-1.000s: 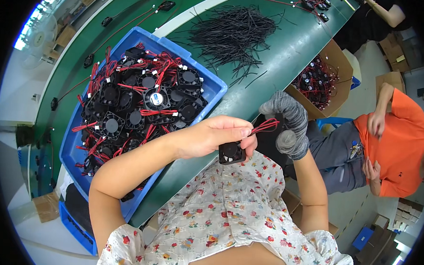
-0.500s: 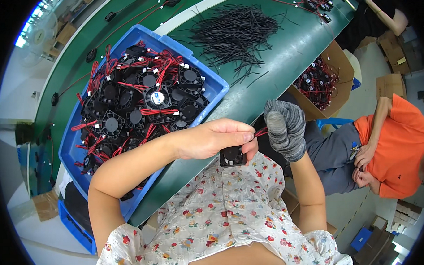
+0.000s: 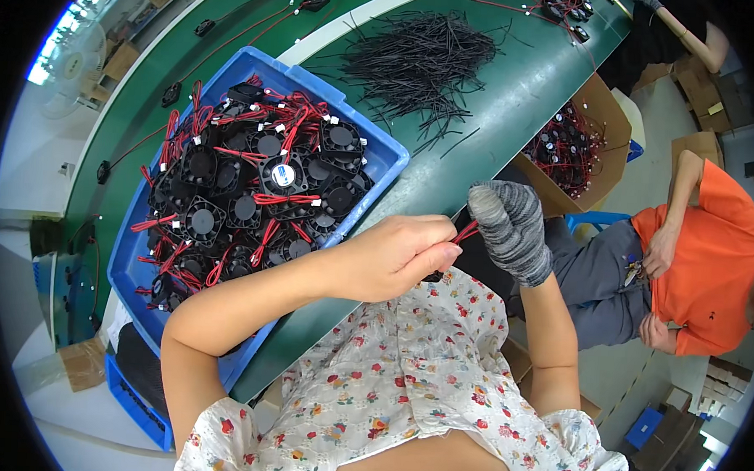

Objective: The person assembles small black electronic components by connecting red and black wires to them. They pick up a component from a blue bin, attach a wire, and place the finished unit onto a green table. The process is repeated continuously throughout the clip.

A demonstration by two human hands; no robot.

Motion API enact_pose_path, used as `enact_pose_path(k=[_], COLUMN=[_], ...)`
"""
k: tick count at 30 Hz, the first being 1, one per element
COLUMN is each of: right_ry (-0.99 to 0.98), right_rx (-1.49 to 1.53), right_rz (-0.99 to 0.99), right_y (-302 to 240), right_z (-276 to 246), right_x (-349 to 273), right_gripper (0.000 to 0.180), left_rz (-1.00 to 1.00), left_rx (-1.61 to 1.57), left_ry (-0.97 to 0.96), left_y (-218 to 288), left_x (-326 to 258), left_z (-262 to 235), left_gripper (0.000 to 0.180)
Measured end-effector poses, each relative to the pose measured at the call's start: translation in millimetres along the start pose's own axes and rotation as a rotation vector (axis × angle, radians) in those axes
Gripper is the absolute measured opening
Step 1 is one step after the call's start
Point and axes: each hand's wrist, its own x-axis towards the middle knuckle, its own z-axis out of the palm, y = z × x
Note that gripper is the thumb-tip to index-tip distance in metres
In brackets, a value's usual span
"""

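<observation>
My bare left hand (image 3: 408,258) is closed around a small black cooling fan (image 3: 433,277). Only a dark corner of it shows below the thumb; the fingers cover the rest. From that hand the fan's red wires (image 3: 467,232) run across to my right hand (image 3: 512,231), which wears a grey striped knit glove. The gloved fingers are closed on the wire end, whose tip they hide. Both hands are close together in front of my body, past the table edge. Left of them, a blue bin (image 3: 394,162) holds a heap of similar black fans with bundled red wires.
A pile of thin black tubes or ties (image 3: 418,65) lies on the green table (image 3: 473,143). Right of the table stands a cardboard box (image 3: 614,132) with more fans. A person in an orange shirt (image 3: 712,259) sits at the right. Wired fans (image 3: 171,94) lie along the far green strip.
My left hand has turned and closed over the fan, which showed plainly below the fingers before. The gloved hand has barely moved. The seated person's hands have moved apart.
</observation>
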Motion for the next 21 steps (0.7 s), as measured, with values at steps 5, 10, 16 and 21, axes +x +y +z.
enact_pose_path(k=[5, 10, 16, 21], right_ry=[0.014, 0.001, -0.23, -0.225], right_rx=[0.143, -0.656, -0.81, -0.833], right_rz=[0.185, -0.041, -0.03, -0.102], right_y=[25, 64, 63, 66], right_z=[-4, -24, -34, -31], right_x=[13, 42, 52, 48], right_gripper=[0.019, 0.019, 0.014, 0.012], left_rz=[-0.151, -0.136, -0.143, -0.147], left_rx=[-0.072, -0.261, -0.371, -0.485], left_ry=[-0.019, 0.181, 0.236, 0.254], left_y=[0, -7, -11, -17], left_x=[-1, 1, 2, 3], left_z=[-4, -2, -4, -6], left_gripper=[0.026, 0.027, 0.028, 0.029])
